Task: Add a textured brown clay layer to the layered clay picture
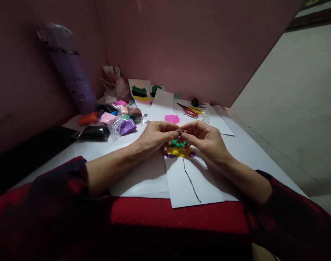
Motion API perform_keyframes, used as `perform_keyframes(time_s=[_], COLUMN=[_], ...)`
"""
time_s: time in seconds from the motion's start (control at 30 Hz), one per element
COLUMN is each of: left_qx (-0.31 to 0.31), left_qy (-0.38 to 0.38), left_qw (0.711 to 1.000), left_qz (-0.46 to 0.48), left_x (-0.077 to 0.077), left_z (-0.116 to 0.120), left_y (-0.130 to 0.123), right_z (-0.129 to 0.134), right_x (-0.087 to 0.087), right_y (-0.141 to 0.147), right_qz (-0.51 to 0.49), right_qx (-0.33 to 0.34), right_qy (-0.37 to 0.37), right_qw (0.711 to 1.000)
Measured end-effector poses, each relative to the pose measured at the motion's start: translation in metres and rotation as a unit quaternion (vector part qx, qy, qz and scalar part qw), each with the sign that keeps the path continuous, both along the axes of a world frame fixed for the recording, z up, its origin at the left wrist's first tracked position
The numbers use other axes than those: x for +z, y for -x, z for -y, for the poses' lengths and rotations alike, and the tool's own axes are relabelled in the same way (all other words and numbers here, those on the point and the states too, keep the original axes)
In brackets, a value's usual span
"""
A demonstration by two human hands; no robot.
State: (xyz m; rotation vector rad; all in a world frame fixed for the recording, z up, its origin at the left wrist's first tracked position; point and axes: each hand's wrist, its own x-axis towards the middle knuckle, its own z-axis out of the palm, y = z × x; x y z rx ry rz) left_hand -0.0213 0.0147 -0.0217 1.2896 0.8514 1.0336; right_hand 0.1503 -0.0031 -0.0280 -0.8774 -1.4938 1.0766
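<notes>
Above a white sheet of paper (192, 185), my left hand (156, 137) and my right hand (207, 141) meet with their fingertips. Both are closed in a pinch on a small piece of brown clay (181, 131). Below the fingers, the sheet carries green clay (176, 143), yellow clay (179, 152) and purple clay at the sides (192, 154). A thin black line (190, 178) runs from the yellow clay toward the sheet's near edge. Textured pink clay (172, 119) shows just beyond my hands. My fingers hide part of the clay picture.
Bagged clay in several colours, including purple (128, 126) and black (95, 133), lies at the left. Behind it stands a purple bottle (73, 78). Red-handled scissors (191, 112) rest at the back right. A painted card (139, 93) leans near the pink wall (181, 47).
</notes>
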Motion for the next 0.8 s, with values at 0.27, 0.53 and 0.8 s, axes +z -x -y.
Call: perform_keyframes(time_s=[0.27,0.53,0.8], left_qx=[-0.016,-0.028,-0.020], left_qy=[-0.040,-0.047,-0.049], left_qw=[0.999,0.998,0.998], left_qz=[-0.012,-0.021,-0.032], left_x=[0.0001,-0.0004,0.0028], left_z=[-0.0004,0.0002,0.0026], left_y=[0.0005,0.0010,-0.0011], right_z=[-0.0004,-0.0013,0.0029], right_x=[-0.0004,-0.0008,0.0021], right_y=[-0.0012,-0.0006,0.0003], right_qz=[0.025,0.033,0.036], right_qx=[-0.016,-0.020,-0.018], right_qy=[0.004,-0.020,-0.014], right_qw=[1.000,0.999,0.999])
